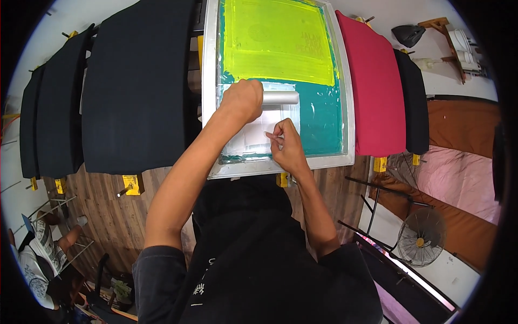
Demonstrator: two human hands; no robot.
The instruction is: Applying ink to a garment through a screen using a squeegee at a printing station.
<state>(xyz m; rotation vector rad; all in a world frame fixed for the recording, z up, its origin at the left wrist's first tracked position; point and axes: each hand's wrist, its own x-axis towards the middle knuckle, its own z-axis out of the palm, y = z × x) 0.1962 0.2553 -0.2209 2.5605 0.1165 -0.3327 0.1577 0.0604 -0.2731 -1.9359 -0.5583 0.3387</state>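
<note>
A screen-printing frame (349, 116) with a pale metal rim lies in front of me. Its mesh is teal (319, 121), with a bright yellow-green area (272, 46) at the far end. My left hand (243, 101) is closed round a squeegee (281, 98) with a silver bar handle; the fist hides its left part. Nearer me, a whitish rectangle (258, 127) shows on the mesh. Over its right side my right hand (288, 146) is closed in a pinch, with a small pale bit at the fingertips that I cannot make out.
Black fabric-covered boards (137, 86) stand to the left; a red one (372, 86) and another black one (413, 102) are right. Yellow brackets (132, 184) jut out below. A fan (421, 237) stands lower right. Another person (40, 254) is at lower left.
</note>
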